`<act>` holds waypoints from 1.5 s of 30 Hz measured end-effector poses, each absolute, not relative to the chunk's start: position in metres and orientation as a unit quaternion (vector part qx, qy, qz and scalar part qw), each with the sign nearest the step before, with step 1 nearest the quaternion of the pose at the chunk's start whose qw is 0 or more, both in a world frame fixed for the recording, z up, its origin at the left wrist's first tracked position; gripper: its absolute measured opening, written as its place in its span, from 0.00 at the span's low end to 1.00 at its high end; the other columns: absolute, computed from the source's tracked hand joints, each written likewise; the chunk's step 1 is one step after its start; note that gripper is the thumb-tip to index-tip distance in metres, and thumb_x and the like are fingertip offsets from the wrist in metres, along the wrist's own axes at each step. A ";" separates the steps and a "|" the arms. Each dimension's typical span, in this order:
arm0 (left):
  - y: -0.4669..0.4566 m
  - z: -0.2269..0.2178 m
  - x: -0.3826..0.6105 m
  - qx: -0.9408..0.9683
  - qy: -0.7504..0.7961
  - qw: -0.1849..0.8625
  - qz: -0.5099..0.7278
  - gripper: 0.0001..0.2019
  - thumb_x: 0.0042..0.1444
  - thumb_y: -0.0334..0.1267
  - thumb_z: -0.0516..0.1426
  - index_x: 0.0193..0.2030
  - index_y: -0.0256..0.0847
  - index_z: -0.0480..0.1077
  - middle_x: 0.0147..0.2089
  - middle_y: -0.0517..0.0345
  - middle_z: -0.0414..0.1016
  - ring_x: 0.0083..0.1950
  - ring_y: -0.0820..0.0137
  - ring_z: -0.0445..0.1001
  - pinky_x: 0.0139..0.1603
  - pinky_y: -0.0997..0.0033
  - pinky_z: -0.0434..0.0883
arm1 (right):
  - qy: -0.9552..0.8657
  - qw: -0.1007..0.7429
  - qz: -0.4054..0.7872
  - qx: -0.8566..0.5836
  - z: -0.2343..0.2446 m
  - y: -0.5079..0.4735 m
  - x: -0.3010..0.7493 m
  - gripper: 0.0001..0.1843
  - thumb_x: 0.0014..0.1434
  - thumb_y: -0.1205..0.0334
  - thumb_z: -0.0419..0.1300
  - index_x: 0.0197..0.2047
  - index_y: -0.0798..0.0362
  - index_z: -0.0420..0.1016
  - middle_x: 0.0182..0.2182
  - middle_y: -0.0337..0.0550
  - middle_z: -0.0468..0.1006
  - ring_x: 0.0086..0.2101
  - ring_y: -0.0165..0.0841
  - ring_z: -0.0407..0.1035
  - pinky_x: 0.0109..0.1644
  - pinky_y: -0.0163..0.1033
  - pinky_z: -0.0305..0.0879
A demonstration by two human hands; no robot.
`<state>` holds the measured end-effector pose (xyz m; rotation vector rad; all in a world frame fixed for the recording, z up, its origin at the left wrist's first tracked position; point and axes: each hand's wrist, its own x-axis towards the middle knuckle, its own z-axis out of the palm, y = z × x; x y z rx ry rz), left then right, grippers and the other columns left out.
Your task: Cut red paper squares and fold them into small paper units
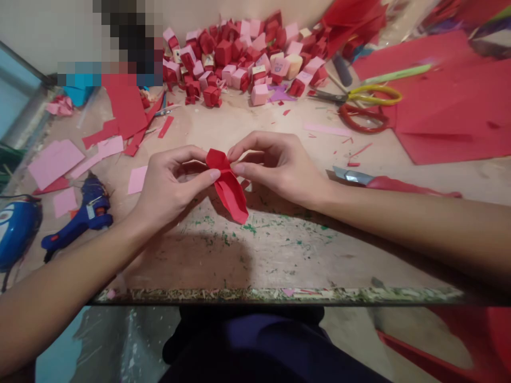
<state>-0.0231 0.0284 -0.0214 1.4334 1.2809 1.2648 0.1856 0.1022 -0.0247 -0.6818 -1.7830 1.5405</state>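
Observation:
A folded strip of red paper is held up over the middle of the table, with creased flaps along its length and pointed ends. My left hand pinches its left edge between thumb and forefinger. From the other side, my right hand pinches the upper right edge, its thumb close to the left thumb. The fingers behind the paper are partly hidden. A red-handled utility knife lies just beyond my right forearm. Left of my left hand rests a blue glue gun.
Many small red and pink paper boxes are heaped at the back. Scissors with yellow and red handles lie at right, by large red sheets. Pink paper pieces and a blue device are at left. The table's chipped front edge runs nearest me.

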 end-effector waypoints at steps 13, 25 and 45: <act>0.023 -0.017 -0.018 0.635 0.534 0.314 0.461 0.05 0.57 0.38 0.70 0.39 0.41 0.84 0.39 0.57 0.86 0.38 0.67 0.84 0.42 0.69 0.83 | -0.696 0.345 0.571 -0.266 -0.025 0.105 0.185 0.01 0.61 0.68 0.70 0.37 0.54 0.84 0.33 0.40 0.84 0.33 0.31 0.76 0.40 0.38 0.75; 0.023 -0.018 -0.021 0.670 0.575 0.184 0.431 0.04 0.60 0.34 0.67 0.35 0.45 0.85 0.34 0.61 0.86 0.33 0.70 0.80 0.36 0.73 0.79 | -0.719 0.317 0.557 -0.270 -0.023 0.104 0.186 0.06 0.61 0.59 0.71 0.39 0.53 0.85 0.37 0.42 0.85 0.37 0.34 0.77 0.44 0.40 0.76; 0.022 -0.020 -0.021 0.665 0.559 0.187 0.459 0.04 0.59 0.38 0.69 0.35 0.43 0.81 0.34 0.60 0.84 0.34 0.69 0.80 0.37 0.70 0.79 | -0.743 0.302 0.539 -0.257 -0.023 0.103 0.184 0.09 0.65 0.55 0.69 0.41 0.52 0.86 0.38 0.42 0.85 0.39 0.35 0.78 0.42 0.39 0.74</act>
